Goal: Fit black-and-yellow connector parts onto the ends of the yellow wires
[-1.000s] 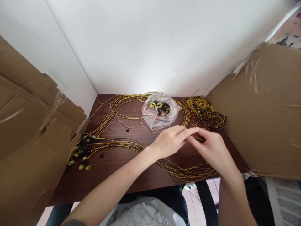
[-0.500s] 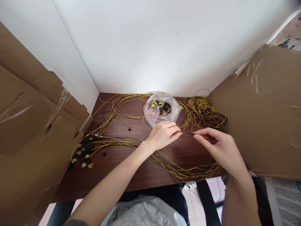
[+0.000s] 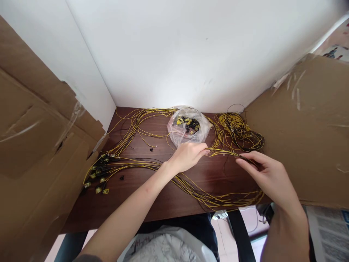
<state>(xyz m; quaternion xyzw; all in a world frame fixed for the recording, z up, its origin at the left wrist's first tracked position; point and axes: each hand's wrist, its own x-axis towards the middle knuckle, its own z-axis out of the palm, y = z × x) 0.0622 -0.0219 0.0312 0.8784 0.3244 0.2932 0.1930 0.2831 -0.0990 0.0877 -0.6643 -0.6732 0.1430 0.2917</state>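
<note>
Hands apart mid-frame — left hand (image 3: 188,156) and right hand (image 3: 265,173) pinching one yellow wire (image 3: 222,153) taut; could snag the tangle (image 3: 240,133) upper right — knotting.

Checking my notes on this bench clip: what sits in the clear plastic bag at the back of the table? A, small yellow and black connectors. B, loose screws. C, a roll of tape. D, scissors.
A: the clear plastic bag shows small yellow and black pieces through its film, just behind the left hand.
</note>
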